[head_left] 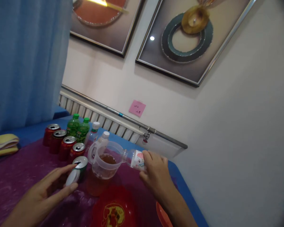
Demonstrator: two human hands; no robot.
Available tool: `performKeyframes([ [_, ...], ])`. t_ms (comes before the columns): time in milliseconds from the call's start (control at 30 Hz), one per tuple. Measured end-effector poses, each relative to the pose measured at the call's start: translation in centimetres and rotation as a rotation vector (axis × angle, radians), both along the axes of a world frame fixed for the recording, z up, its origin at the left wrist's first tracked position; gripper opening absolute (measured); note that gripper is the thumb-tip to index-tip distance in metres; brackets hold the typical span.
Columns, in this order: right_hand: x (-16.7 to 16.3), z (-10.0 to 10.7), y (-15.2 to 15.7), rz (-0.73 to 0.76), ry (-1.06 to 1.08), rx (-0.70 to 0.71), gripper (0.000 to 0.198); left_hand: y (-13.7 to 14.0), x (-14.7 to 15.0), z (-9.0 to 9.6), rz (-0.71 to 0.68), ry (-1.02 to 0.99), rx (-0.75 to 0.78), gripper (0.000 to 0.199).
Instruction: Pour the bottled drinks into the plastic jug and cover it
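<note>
My right hand (pixel 156 176) grips a small clear plastic bottle (pixel 133 158) with a pink and white label, tipped sideways with its neck over the rim of a clear plastic jug (pixel 104 157). The jug holds brown liquid and stands on the purple cloth (pixel 19 176). My left hand (pixel 47 189) rests low on the cloth, fingers stretched toward a green can (pixel 80 164); a round white lid-like piece (pixel 72 178) lies between thumb and fingers.
Several red cans (pixel 61 142) stand in a row left of the jug, with two green bottles (pixel 77 127) and two clear white-capped bottles (pixel 94 130) behind. A red plate (pixel 113 209) lies in front. A folded yellow cloth (pixel 3 143) is at left; radiator and wall behind.
</note>
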State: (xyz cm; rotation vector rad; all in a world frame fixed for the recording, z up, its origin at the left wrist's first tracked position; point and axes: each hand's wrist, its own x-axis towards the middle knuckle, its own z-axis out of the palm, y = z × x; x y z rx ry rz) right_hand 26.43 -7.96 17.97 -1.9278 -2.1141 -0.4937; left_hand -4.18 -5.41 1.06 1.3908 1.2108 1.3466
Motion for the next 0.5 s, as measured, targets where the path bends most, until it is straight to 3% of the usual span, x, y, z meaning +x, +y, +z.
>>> performKeyframes([
  [133, 1.5, -2.8, -0.2, 0.105, 0.429, 0.100, 0.057, 1.3, 3.3, 9.1, -0.163, -0.092, -0.027, 0.063],
  [233, 1.4, -3.7, -0.8, 0.189, 0.659, 0.095, 0.063, 1.6, 6.8, 14.0, -0.245, -0.132, -0.004, 0.057],
  [333, 1.4, -4.5, -1.2, 0.247, 0.748, 0.105, 0.066, 1.7, 9.6, 16.0, -0.352, -0.178, -0.044, 0.049],
  [500, 2.7, -6.4, -0.3, 0.326, 0.683, 0.223, 0.067, 2.1, 11.2, 16.2, -0.425, -0.101, -0.104, 0.048],
])
